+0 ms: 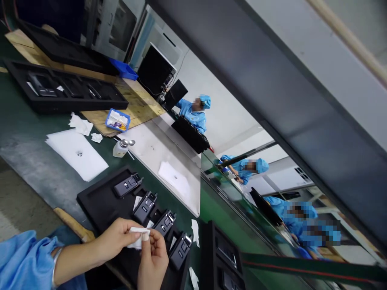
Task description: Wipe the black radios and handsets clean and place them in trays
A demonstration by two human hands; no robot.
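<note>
Feed's tilted, but readable. Left hand and right hand both on one folded white piece, tissue or thin cloth by the look, can't confirm. Grip narrow on both sides: left pinches it between thumb and fingers, right has its thumb pressed on it, other fingers curled. Piece sits over the black tray, just beside the row of four black devices; can't tell whether its lower edge touches anything.

For clean handling I'd use light fingertip pinches, fold edge flat and square, even tension; it probably creases or tears if yanked. I'd want knuckles off the nearest devices, right hand especially, being close to the end one. Sleeve best held clear of the tray rim.

Around: stack of white sheets, a bottle and loose white scraps on the surface, all well apart from the hands. Nothing there worth reaching across.
</note>
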